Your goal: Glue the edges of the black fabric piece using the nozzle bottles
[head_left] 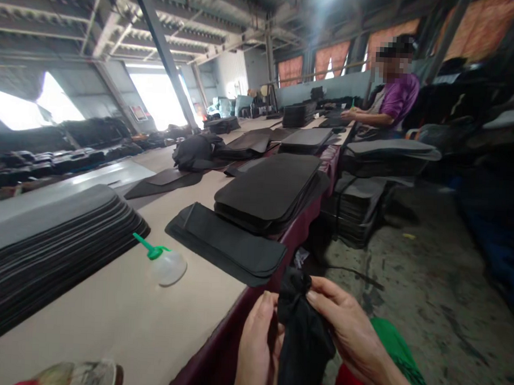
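A piece of black cloth [304, 342], bunched up at its top, hangs between my hands just off the table's edge. My left hand [256, 343] holds its left side, fingers partly hidden behind the cloth. On the right, my right hand [347, 318] pinches the cloth near the gathered part with thumb and fingers. Just beyond my hands, folded black pieces [227, 245] lie on the tabletop [191, 326]. A white squeeze bottle [168, 268] with a green nozzle rests farther left.
Stacked dark sheets [54, 252] are at left, and another stack [269, 190] lies ahead. A jar-like object [82, 375] is at the bottom left. A person in purple [397, 99] works at the far right side. Bundled sheets [358, 211] stand on the floor.
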{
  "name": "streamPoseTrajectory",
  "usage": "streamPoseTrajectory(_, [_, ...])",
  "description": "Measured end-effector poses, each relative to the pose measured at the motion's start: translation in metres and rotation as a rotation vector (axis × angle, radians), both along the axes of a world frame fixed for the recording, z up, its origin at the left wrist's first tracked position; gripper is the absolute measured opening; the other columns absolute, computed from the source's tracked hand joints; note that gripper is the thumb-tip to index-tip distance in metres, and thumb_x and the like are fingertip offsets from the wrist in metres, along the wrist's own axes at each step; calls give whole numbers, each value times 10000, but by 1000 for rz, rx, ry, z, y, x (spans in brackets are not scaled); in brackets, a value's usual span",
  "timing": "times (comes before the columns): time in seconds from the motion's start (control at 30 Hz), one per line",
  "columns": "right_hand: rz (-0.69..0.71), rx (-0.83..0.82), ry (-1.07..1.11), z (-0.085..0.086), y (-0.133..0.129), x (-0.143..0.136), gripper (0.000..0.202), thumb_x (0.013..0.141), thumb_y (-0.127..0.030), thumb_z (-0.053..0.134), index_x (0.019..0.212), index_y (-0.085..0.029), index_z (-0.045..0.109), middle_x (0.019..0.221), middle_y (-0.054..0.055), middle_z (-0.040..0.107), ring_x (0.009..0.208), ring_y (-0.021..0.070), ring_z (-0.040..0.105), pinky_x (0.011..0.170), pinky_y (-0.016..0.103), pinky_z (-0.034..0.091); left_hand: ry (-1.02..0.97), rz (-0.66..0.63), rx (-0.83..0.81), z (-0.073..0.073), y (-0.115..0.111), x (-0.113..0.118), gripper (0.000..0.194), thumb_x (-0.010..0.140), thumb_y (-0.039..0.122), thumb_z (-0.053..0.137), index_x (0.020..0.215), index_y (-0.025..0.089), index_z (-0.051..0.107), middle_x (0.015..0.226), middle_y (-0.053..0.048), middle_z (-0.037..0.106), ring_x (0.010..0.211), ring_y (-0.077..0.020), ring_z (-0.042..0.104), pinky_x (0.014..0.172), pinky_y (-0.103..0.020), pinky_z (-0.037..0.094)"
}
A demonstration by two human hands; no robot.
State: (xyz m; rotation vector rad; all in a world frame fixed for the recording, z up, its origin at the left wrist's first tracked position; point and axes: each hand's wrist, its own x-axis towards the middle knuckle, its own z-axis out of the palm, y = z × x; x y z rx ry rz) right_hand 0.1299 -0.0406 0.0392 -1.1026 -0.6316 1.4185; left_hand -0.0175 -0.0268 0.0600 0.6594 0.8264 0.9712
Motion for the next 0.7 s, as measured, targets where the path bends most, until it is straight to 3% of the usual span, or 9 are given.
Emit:
streamPoseTrajectory(0.1, [-2,-22,-151,4,2,1,549,684,-519,827,1054,-129,718,852,31,671,798,143,615,741,200,501,36,-19,48,-5,0,1,456,741,511,801,1004,154,695,862,-72,759,775,-202,688,732,-276,516])
streamPoseTrajectory(0.2, [-4,-22,-205,6,2,1,540,687,-518,827,1048,-129,729,864,31,673,798,132,595,700,174,472,109,-45,-19,-8,2,3,449,620,418,902,926,157,702,781,-50,760,716,-184,684,686,-251,505])
streamPoseTrajectory(0.33, [21,-14,-186,2,1,2,562,722,-559,793,1090,-140,718,917,42,678,842,145,612,736,187,482,151,-15,-83,-5,4,4,388,612,426,889,803,142,704,675,-27,734,623,-145,648,618,-217,475])
streamPoseTrajectory(0.47, [88,9,-151,0,0,5,570,736,-500,806,1172,-153,685,831,12,631,744,99,552,676,166,434,149,-11,-67,0,3,6,401,602,440,892,797,148,699,630,-8,715,558,-127,610,568,-213,458])
streamPoseTrajectory(0.7, [143,31,-249,6,2,9,352,744,-383,722,1008,-156,771,917,52,677,847,157,574,767,226,443,124,-16,-42,-4,5,5,370,619,407,894,826,147,730,690,-18,730,625,-140,633,621,-224,469])
